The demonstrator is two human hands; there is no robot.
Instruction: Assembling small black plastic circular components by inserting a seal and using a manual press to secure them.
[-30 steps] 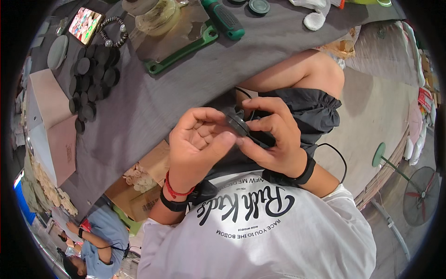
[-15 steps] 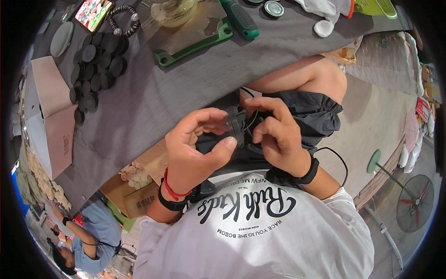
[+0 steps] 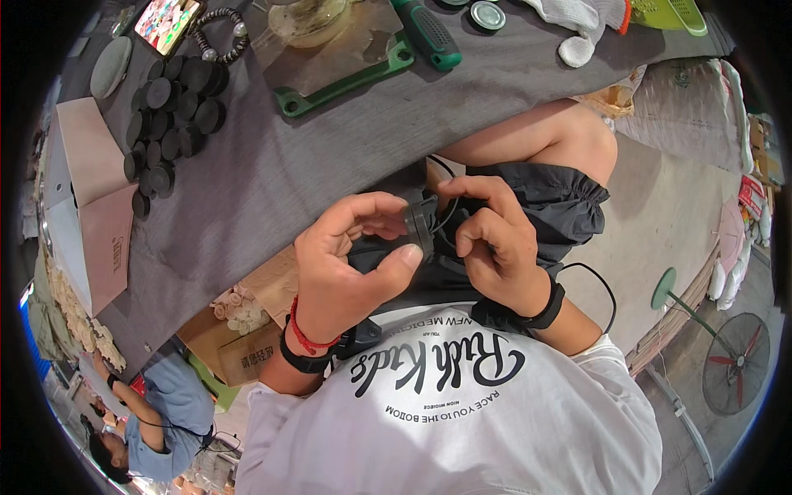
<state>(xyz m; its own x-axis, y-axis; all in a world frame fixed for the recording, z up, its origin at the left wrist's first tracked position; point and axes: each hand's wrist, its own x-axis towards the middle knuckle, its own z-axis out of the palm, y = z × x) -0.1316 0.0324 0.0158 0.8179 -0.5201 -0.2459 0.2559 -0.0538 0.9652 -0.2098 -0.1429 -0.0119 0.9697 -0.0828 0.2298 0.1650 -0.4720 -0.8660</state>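
Observation:
My left hand [image 3: 342,260] grips a round black disc-shaped piece [image 3: 419,229] on its edge, thumb below and fingers above, over my lap. On the piece's right side my right hand [image 3: 499,243] is curled. Its index finger reaches to the top of the piece, and the other fingers are bent in toward the thumb. Whatever may lie between those fingers is too small or hidden to tell. Dark shorts [image 3: 540,206] behind the piece blur its outline.
On the grey cloth-covered table [image 3: 239,181] lie several black discs [image 3: 169,124], a phone [image 3: 165,25], a bead bracelet [image 3: 219,37], a green-framed board [image 3: 346,87], a green-handled tool [image 3: 429,37] and a white glove [image 3: 582,29]. A fan [image 3: 738,363] stands right; another person [image 3: 157,421] sits lower left.
My right hand's bent fingers have drawn slightly away from the black piece, to the right. The left hand keeps its grip almost unmoved.

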